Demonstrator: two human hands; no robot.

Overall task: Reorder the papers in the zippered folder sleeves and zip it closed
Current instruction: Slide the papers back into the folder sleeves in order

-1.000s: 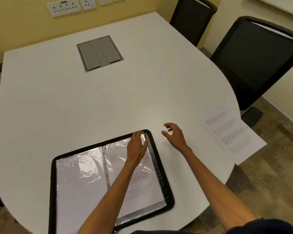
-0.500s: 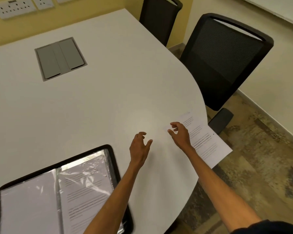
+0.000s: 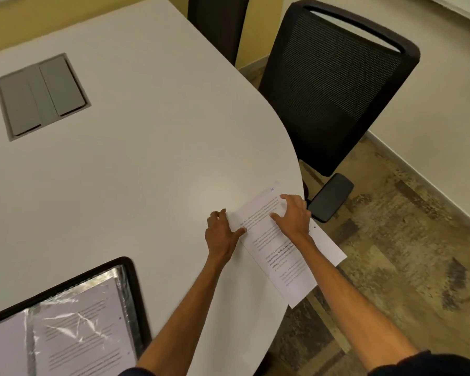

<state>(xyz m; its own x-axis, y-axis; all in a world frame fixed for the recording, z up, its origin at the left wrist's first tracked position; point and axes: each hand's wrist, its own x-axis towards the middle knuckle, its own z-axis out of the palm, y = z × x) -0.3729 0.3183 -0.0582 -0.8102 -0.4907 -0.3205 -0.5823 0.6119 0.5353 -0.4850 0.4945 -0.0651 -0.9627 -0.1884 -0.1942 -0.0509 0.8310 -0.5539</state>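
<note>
While right hand point(image 3: 293, 217) lies flat, fingers spread, pressing on loose printed sheet point(image 3: 285, 261), left hand point(image 3: 221, 234) rests at sheet's left edge: fingers lightly bent, tips on surface point(image 3: 147, 172), thumb on paper. Neither hand curled round anything. Sheet at surface's right edge, near corner overhanging floor. Zippered folder point(image 3: 137, 299) open, well apart at lower left; clear sleeve point(image 3: 87, 337) holds printed page. Grey hatch point(image 3: 41, 96) set in surface, far left. Black mesh chair point(image 3: 334, 90) beyond edge.
</note>
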